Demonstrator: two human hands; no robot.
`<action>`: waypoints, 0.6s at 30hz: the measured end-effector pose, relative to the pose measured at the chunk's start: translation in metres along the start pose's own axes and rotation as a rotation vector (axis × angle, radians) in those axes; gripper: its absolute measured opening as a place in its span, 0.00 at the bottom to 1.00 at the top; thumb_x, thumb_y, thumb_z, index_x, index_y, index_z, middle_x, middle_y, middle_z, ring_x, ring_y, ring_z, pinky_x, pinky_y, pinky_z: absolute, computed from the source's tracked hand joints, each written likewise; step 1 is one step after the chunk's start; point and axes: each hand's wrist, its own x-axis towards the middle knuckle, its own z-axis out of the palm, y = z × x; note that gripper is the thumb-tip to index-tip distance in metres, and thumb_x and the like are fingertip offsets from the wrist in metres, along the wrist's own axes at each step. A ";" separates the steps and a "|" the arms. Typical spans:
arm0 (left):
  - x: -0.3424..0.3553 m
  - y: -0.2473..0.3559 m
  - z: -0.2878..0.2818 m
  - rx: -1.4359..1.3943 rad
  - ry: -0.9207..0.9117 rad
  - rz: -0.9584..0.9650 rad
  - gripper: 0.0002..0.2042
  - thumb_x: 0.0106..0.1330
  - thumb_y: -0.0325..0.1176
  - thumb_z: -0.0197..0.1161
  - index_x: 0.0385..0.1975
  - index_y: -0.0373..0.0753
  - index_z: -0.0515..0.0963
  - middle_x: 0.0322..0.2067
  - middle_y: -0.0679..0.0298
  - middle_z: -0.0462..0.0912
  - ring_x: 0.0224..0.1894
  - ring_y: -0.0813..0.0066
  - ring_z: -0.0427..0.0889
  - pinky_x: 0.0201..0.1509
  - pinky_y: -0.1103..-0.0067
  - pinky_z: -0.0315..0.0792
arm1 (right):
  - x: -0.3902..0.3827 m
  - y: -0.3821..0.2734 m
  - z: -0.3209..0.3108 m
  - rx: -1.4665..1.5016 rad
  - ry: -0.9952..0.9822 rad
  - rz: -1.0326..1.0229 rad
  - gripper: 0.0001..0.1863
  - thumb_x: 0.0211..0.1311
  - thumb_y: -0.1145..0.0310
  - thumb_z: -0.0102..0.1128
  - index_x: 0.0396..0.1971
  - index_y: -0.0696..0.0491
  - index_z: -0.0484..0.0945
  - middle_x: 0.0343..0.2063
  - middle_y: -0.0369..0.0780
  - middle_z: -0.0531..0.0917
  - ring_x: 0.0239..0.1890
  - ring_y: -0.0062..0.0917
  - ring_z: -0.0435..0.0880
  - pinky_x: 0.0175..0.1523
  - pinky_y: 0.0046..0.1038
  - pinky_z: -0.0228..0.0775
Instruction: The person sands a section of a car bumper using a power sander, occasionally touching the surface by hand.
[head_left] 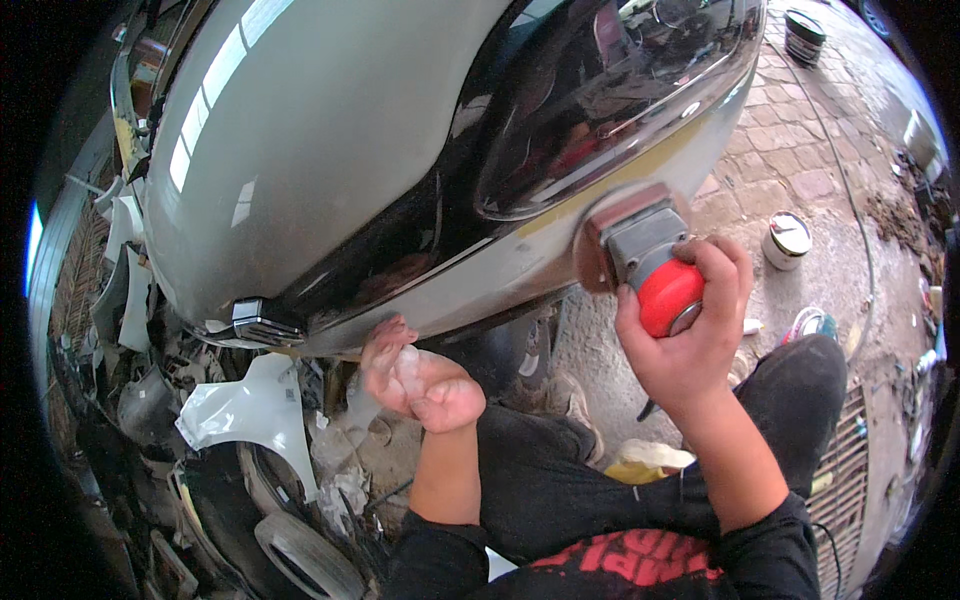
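Note:
My right hand (700, 330) is closed round the red, rounded body of a power sander (668, 290) with a grey head. Its flat brownish pad rests against the car's panel (545, 235), where dull, sanded patches show beneath the dark lamp (590, 150). My left hand (420, 380) is palm up with whitish dust on it. Its fingers are apart and partly bent, and their tips reach the panel's lower edge. I see no object in that palm.
A white panel piece (255, 410) and a tyre (305, 555) lie among clutter at left. At right stand a small tin (787, 242) and a black bucket (803, 38). A cable (850, 180) crosses the paving, near a metal grate (848, 480).

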 end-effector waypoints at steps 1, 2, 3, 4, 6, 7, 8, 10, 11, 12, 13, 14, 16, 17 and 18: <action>0.001 0.001 0.001 -0.002 0.014 0.032 0.20 0.74 0.43 0.44 0.50 0.28 0.67 0.43 0.50 0.71 0.43 0.57 0.73 0.48 0.59 0.75 | -0.001 0.001 0.002 0.001 0.006 -0.004 0.30 0.39 0.71 0.76 0.46 0.55 0.73 0.45 0.50 0.71 0.48 0.46 0.75 0.41 0.38 0.77; 0.001 0.004 0.007 -0.035 0.027 -0.011 0.20 0.74 0.42 0.44 0.51 0.29 0.68 0.44 0.50 0.71 0.43 0.56 0.73 0.48 0.59 0.75 | -0.007 -0.005 0.007 0.038 -0.025 -0.019 0.30 0.37 0.71 0.77 0.45 0.53 0.75 0.44 0.51 0.72 0.47 0.45 0.76 0.40 0.38 0.77; -0.001 0.007 0.010 -0.063 0.033 -0.051 0.20 0.74 0.42 0.44 0.52 0.30 0.69 0.45 0.50 0.71 0.43 0.56 0.73 0.48 0.58 0.75 | -0.015 -0.018 0.011 0.071 -0.104 -0.018 0.28 0.37 0.70 0.76 0.44 0.52 0.76 0.44 0.49 0.73 0.45 0.44 0.77 0.42 0.38 0.77; -0.002 0.009 0.012 -0.092 0.038 -0.091 0.19 0.74 0.41 0.44 0.53 0.31 0.70 0.45 0.50 0.70 0.43 0.55 0.73 0.48 0.58 0.75 | -0.022 -0.031 0.016 0.104 -0.183 -0.017 0.26 0.37 0.70 0.76 0.42 0.51 0.77 0.44 0.48 0.73 0.44 0.43 0.78 0.43 0.37 0.76; -0.005 0.005 0.010 -0.130 0.050 -0.142 0.18 0.74 0.39 0.43 0.54 0.33 0.71 0.47 0.50 0.69 0.44 0.55 0.73 0.47 0.57 0.75 | -0.035 -0.042 0.023 0.141 -0.351 -0.094 0.25 0.35 0.67 0.77 0.40 0.48 0.80 0.44 0.48 0.73 0.40 0.41 0.80 0.36 0.35 0.78; -0.006 0.003 0.012 -0.143 0.059 -0.136 0.18 0.74 0.39 0.43 0.54 0.33 0.71 0.47 0.50 0.69 0.44 0.55 0.74 0.48 0.57 0.75 | -0.039 -0.044 0.027 0.117 -0.355 -0.141 0.26 0.35 0.65 0.78 0.40 0.47 0.80 0.45 0.48 0.72 0.40 0.41 0.81 0.36 0.35 0.79; -0.007 0.002 0.009 -0.143 0.064 -0.132 0.18 0.74 0.39 0.43 0.53 0.33 0.71 0.47 0.50 0.69 0.44 0.54 0.74 0.48 0.57 0.75 | -0.038 -0.044 0.027 0.121 -0.335 -0.127 0.26 0.35 0.66 0.78 0.41 0.47 0.80 0.45 0.48 0.72 0.40 0.41 0.81 0.35 0.35 0.79; -0.007 -0.001 0.004 -0.166 0.066 -0.125 0.19 0.74 0.41 0.43 0.51 0.31 0.70 0.45 0.49 0.70 0.44 0.55 0.74 0.49 0.58 0.74 | -0.031 -0.039 0.022 0.127 -0.295 -0.097 0.27 0.35 0.66 0.78 0.41 0.47 0.80 0.45 0.49 0.72 0.39 0.41 0.81 0.34 0.35 0.79; -0.011 -0.002 0.003 -0.203 0.070 -0.161 0.20 0.74 0.42 0.44 0.51 0.30 0.69 0.44 0.49 0.71 0.44 0.55 0.74 0.49 0.58 0.74 | -0.025 -0.029 0.016 0.110 -0.229 -0.082 0.28 0.35 0.67 0.78 0.43 0.49 0.79 0.45 0.49 0.72 0.37 0.41 0.81 0.35 0.35 0.78; -0.008 0.001 0.004 -0.160 0.074 -0.142 0.20 0.74 0.43 0.44 0.50 0.30 0.69 0.44 0.49 0.71 0.43 0.55 0.74 0.49 0.59 0.74 | -0.022 -0.020 0.012 0.098 -0.193 -0.022 0.28 0.35 0.69 0.77 0.43 0.52 0.77 0.44 0.49 0.73 0.40 0.42 0.79 0.40 0.37 0.76; -0.004 0.006 0.007 -0.116 0.077 -0.123 0.20 0.74 0.43 0.44 0.50 0.30 0.69 0.43 0.50 0.71 0.42 0.55 0.74 0.50 0.59 0.74 | -0.015 -0.010 0.005 0.056 -0.126 0.011 0.28 0.36 0.69 0.77 0.43 0.50 0.77 0.44 0.49 0.73 0.38 0.42 0.80 0.36 0.36 0.77; -0.001 0.009 0.008 -0.071 0.079 -0.103 0.20 0.74 0.44 0.44 0.49 0.30 0.68 0.43 0.50 0.71 0.42 0.56 0.74 0.50 0.59 0.74 | -0.008 -0.003 0.000 0.016 -0.059 0.043 0.28 0.37 0.68 0.77 0.44 0.48 0.77 0.43 0.49 0.73 0.37 0.42 0.81 0.32 0.36 0.79; -0.002 0.007 0.002 -0.147 0.069 -0.151 0.21 0.74 0.45 0.44 0.50 0.30 0.68 0.42 0.50 0.72 0.41 0.56 0.74 0.50 0.59 0.73 | 0.001 0.004 0.001 -0.021 0.047 0.005 0.28 0.37 0.69 0.77 0.44 0.49 0.77 0.43 0.48 0.72 0.37 0.43 0.81 0.32 0.36 0.78; 0.000 0.005 0.002 -0.191 0.063 -0.169 0.21 0.74 0.45 0.44 0.50 0.30 0.69 0.42 0.50 0.72 0.41 0.56 0.74 0.51 0.60 0.73 | 0.004 0.005 0.000 -0.040 0.108 -0.012 0.28 0.37 0.69 0.77 0.43 0.50 0.77 0.43 0.48 0.72 0.37 0.43 0.81 0.33 0.36 0.78; 0.001 0.006 0.004 -0.187 0.090 -0.170 0.22 0.74 0.47 0.44 0.50 0.30 0.68 0.41 0.50 0.72 0.41 0.57 0.74 0.52 0.60 0.73 | 0.000 0.000 0.003 -0.012 0.036 -0.030 0.28 0.37 0.68 0.77 0.43 0.49 0.77 0.43 0.48 0.72 0.36 0.42 0.81 0.33 0.35 0.79</action>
